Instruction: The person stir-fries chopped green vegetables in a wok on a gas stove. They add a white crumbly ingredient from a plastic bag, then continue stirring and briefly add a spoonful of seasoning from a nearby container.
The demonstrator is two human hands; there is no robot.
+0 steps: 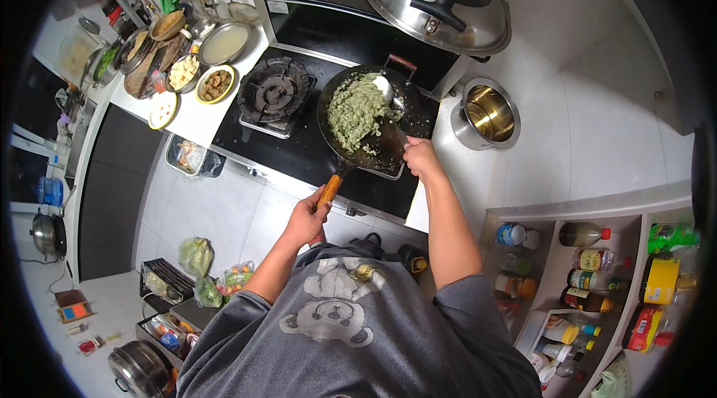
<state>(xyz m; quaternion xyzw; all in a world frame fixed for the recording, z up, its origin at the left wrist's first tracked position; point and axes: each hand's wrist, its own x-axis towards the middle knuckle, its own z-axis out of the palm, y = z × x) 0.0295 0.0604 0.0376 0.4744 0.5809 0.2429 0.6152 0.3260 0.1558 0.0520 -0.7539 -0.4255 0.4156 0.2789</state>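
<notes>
A black wok (pixel 364 160) sits on the right burner of the gas stove. Its wooden handle (pixel 329 192) points towards me, and my left hand (pixel 307 220) is closed around it. In my right hand (pixel 421 158) is the handle of a metal spatula (pixel 400 132), whose head reaches into the wok. Pale green, crumbly food (pixel 355 109) fills the wok's left and middle part and looks blurred near the spatula. A white patch (pixel 383 86) shows at its upper right edge; I cannot tell what it is. On the wok's far side stands a second, reddish handle (pixel 403 62).
The left burner (pixel 277 90) carries no pan. Left of it, the white counter (pixel 193 121) holds several bowls and plates, including a yellow-rimmed bowl (pixel 215 84). A steel pot (pixel 486 115) stands right of the stove. A large domed lid (pixel 437 6) is above. Bottles fill shelves (pixel 552 252) at right.
</notes>
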